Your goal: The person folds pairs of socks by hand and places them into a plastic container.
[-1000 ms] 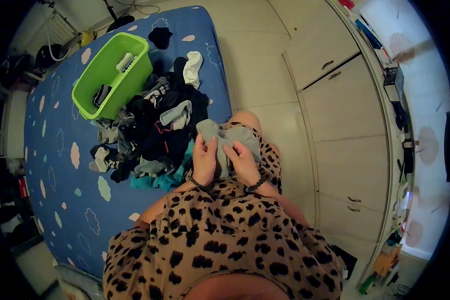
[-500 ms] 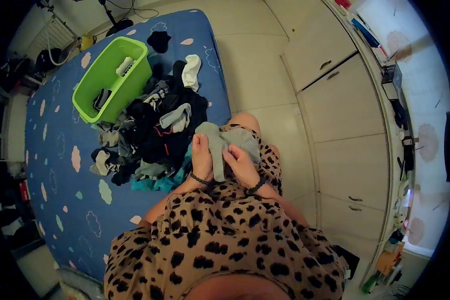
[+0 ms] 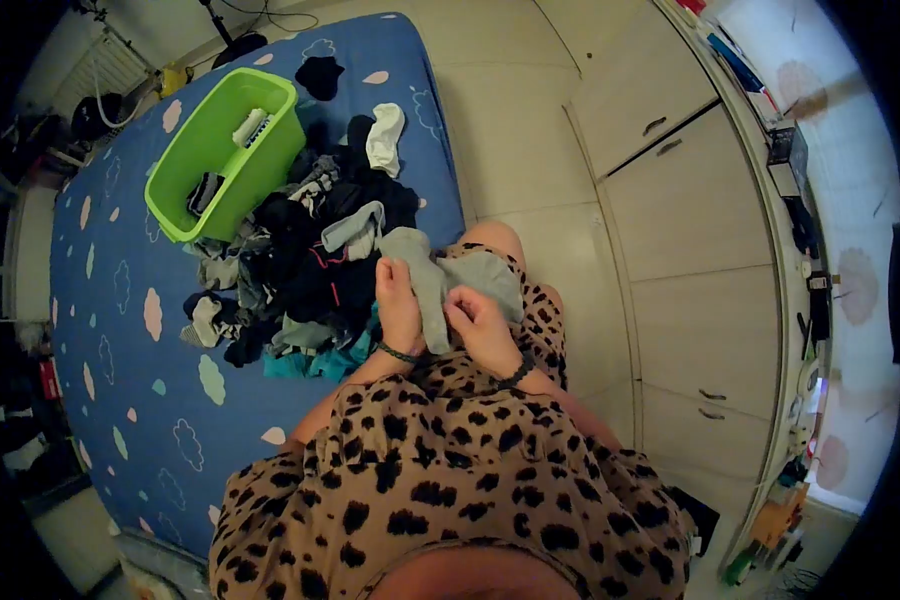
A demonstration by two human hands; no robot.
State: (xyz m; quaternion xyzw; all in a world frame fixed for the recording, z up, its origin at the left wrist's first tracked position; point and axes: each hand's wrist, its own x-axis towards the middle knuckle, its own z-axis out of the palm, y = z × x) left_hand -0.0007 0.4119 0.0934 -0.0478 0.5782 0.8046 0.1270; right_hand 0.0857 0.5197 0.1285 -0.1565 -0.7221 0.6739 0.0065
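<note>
A grey sock [image 3: 426,290] hangs between my hands above my lap. My left hand [image 3: 400,308] pinches its left edge with closed fingers. On its right side, my right hand [image 3: 482,328] has thumb and fingers pressed together at the sock's edge. Another grey sock [image 3: 485,280] lies on my thigh, just beyond my right hand. To the left, a heap of dark, grey and striped socks [image 3: 290,260] rests on the bed, with a light grey sock [image 3: 355,230] on top near my left hand.
The blue patterned bed [image 3: 120,400] carries a green basket [image 3: 270,165] with a few folded socks inside. A white sock [image 3: 385,140] and a black one [image 3: 319,77] lie near its far right edge. Pale cabinets [image 3: 695,220] stand at the right beyond the floor.
My hands have moved slightly apart, and the sock between them now hangs flatter and longer than one second ago. My left hand has shifted a little left.
</note>
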